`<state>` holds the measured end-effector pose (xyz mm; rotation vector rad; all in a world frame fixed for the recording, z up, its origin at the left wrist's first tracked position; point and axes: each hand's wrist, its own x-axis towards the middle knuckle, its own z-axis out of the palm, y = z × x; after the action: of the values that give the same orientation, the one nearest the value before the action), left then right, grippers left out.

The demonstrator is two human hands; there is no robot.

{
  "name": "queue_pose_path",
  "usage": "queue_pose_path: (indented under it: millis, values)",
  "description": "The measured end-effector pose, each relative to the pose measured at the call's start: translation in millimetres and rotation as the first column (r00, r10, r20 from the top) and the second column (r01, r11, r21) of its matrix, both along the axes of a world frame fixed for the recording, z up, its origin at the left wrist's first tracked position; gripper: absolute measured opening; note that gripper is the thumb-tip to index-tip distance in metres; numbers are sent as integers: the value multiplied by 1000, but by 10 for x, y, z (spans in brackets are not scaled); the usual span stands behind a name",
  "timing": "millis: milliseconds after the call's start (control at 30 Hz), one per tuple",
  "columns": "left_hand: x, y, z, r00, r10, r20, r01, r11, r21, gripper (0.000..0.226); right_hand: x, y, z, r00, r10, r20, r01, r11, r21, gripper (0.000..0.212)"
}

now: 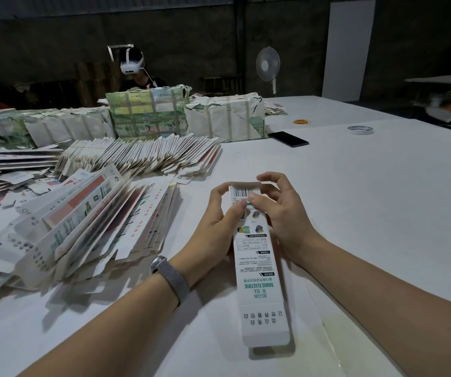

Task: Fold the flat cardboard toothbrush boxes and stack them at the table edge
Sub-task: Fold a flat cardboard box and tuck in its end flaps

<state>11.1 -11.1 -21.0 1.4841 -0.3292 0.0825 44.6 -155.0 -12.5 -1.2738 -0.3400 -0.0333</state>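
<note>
Long white printed cardboard toothbrush box (pixel 257 257) held just above the white tabletop (pixel 354 200), far end raised, likely for tucking its top flap. Left hand (pixel 218 216) grips its left side; right hand (pixel 278 210) pinches near the barcode. Fanned flat box blanks (pixel 104 227) lie left.

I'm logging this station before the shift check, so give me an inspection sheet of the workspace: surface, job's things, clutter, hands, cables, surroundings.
Surface: white table, bare on the right.
Job's things: one toothbrush box held over the table, far flap bent over, near flap open; fanned flat boxes at left, another row behind.
Clutter: wrapped bundles, phone, tape roll, rubber bands.
Hands: left hand and right hand both grip the box's far end.
Cables: nothing seen on the table.
Surroundings: another person wearing a headset, standing fan, dark wall.
</note>
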Motion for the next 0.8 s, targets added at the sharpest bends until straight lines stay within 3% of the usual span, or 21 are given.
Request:
queue_pose_path:
  millis: [367,533,700,800]
  values:
    - [-18,-5,5,998,14,-56,-13,1000,13,39,-21,11,33,995,94,-11,-95,993,-77,18]
    - [-28,-21,-11,998,58,-29,-59,998,-10,27,-12,10,40,992,127,-15,-128,989,-73,20]
    - [-25,-8,5,999,-4,-44,5,1000,28,35,13,6,30,995,85,-48,-87,995,-56,12]
    - [-23,-16,-1,998,-42,-51,45,997,55,38,39,8,18,996,43,-75,-48,997,-54,23]
